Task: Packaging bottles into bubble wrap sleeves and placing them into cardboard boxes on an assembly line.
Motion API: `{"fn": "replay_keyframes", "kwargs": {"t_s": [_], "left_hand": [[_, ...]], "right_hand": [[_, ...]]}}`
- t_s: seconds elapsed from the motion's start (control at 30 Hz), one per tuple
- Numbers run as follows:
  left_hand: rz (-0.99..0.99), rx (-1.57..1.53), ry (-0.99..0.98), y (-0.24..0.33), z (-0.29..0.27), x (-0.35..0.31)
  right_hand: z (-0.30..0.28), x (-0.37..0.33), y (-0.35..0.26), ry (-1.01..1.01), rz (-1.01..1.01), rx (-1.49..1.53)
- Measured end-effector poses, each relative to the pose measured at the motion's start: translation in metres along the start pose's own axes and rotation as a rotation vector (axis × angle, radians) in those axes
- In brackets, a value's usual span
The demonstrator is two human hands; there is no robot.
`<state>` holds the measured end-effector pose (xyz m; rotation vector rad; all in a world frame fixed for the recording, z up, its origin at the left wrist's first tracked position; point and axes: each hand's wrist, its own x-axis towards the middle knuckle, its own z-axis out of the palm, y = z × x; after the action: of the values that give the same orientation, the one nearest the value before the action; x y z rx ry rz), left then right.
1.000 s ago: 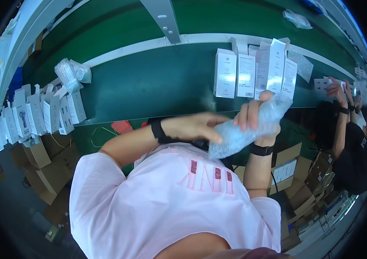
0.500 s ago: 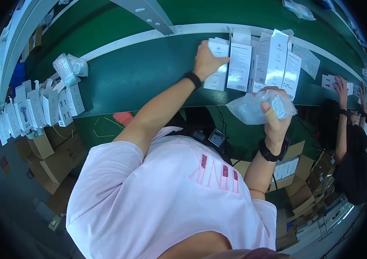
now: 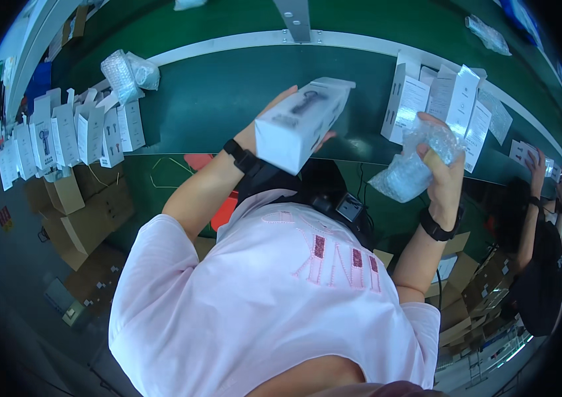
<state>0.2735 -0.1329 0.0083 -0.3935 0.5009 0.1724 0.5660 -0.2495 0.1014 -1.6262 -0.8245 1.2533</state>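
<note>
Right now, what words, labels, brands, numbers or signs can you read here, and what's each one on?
I won't copy wording, but here's where it shows:
White box in the left hand: dark product picture; small print unreadable.
Boxes at right: rows of print, too small to read.
Boxes at left: some dark pictures; any print too small to read.
Pale pink shirt: large pink lettering on the chest.
Bubble wrap in the right hand: no print visible.

Box left, bubble-wrap right, workbench beyond
</note>
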Motion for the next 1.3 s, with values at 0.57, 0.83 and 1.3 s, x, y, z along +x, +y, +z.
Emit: {"fn": "replay_keyframes", "kwargs": {"t_s": [0.57,0.83,1.3], "left_hand": [[1.110,1.999,0.288,-0.043,0.045,-0.115],[0.516,1.561,-0.250,0.030,0.030,-0.190],[1.342,1.952,0.066,0.026,0.046,-0.214]], "right_hand": [[0.172,-0.031,-0.130,-0.437,-0.175,-0.857],[0.238,-0.071,-0.139,-0.531,-0.660,-1.095],[0.145,-0.077,-0.192,-0.251,-0.470,0.352]]}}
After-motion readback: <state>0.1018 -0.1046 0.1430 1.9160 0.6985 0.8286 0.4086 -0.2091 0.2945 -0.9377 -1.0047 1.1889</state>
